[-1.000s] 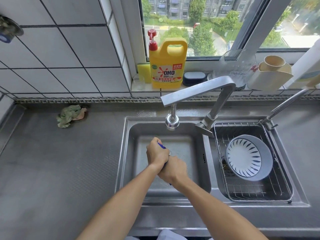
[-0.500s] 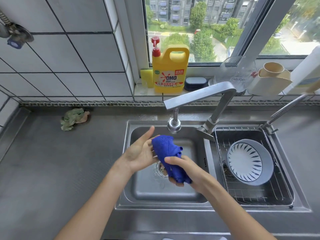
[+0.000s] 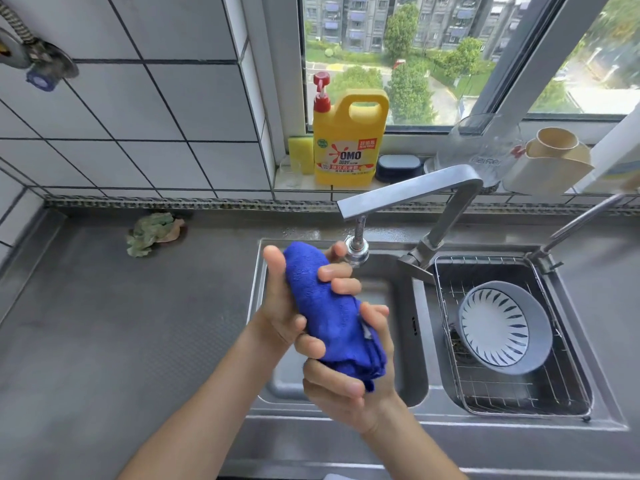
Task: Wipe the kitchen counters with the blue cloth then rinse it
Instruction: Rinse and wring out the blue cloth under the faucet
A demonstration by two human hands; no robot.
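over steel sink, blue cloth

Cloth: held over the left sink basin, between both hands, just left of the faucet's spout end.
Left hand: on the cloth's upper, far end.
Right hand: on the cloth's lower, near end.
Faucet: rises behind the divider between the basins; its spout reaches left over the left basin.
Wire rack: in the right basin.
Bowl: tilted in the rack.
Detergent jug: on the windowsill, behind the left basin.
Sponge: touching the jug's left side.
Crumpled rag: on the counter, far left of the sink, near the wall.
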